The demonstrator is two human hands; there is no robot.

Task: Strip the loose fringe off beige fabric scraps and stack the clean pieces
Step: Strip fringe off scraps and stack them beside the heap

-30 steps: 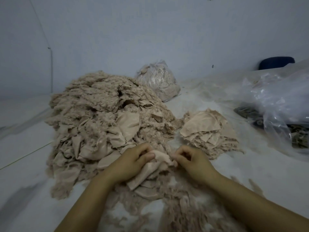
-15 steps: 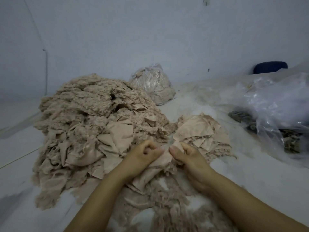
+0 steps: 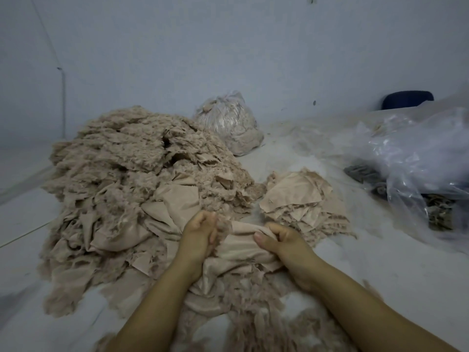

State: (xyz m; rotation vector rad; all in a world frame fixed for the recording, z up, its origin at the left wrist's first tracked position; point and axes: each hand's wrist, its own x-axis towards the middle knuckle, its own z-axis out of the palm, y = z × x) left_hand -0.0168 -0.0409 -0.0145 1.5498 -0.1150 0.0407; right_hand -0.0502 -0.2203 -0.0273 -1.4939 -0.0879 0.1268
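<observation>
1. Near centre, the left hand (image 3: 200, 231) pinches a tuft of fuzzy fringe (image 3: 224, 224) while the right hand (image 3: 281, 240) grips the smooth beige fabric scrap (image 3: 238, 246).
2. Best practice, judging here: hold the cloth taut and pull the fringe along its edge.
3. The heaped unstripped beige scraps (image 3: 132, 179) crowd left; the clean stack (image 3: 302, 199) sits far right, beside clear plastic bags (image 3: 418, 153).

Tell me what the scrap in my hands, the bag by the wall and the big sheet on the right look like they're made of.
The scrap looks like thin, smooth beige knit cloth with a slight sheen; it drapes in soft folds. The bag by the wall seems to be thin clear plastic, crinkled and glossy, with beige fluff showing through. The sheet on the right is likewise clear plastic film, judging by its shiny creases.
</observation>
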